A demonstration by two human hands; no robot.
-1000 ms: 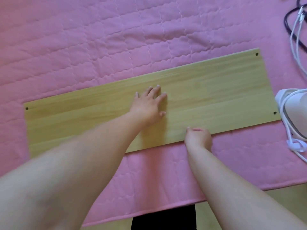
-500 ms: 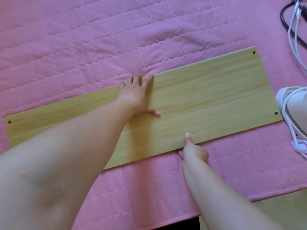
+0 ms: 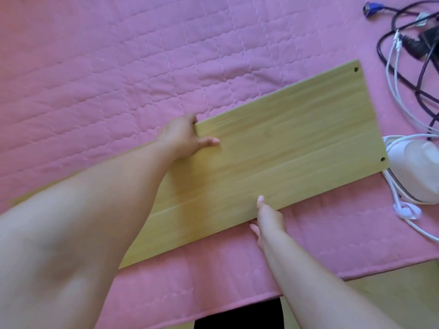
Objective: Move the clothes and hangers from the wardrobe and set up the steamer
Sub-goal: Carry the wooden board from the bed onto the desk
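A long light wooden board [image 3: 285, 148] with corner holes lies across a pink quilted bed cover [image 3: 118, 67]. My left hand [image 3: 183, 136] grips the board's far long edge, fingers curled over it and thumb on top. My right hand [image 3: 267, 219] holds the near long edge, thumb on top and fingers under. A white steamer [image 3: 418, 169] with its white cord [image 3: 403, 210] lies at the board's right end, touching or nearly touching it. No clothes or hangers are in view.
A tangle of black and white cables [image 3: 408, 55] lies at the top right on the cover. The cover's front edge [image 3: 308, 288] meets a light wooden floor [image 3: 392, 288] at the bottom right. Something black [image 3: 237, 317] shows below the cover.
My left hand slid from flat on the board's middle to its far edge and curled over it. My right hand took hold of the near edge. The view shifted, showing more cables.
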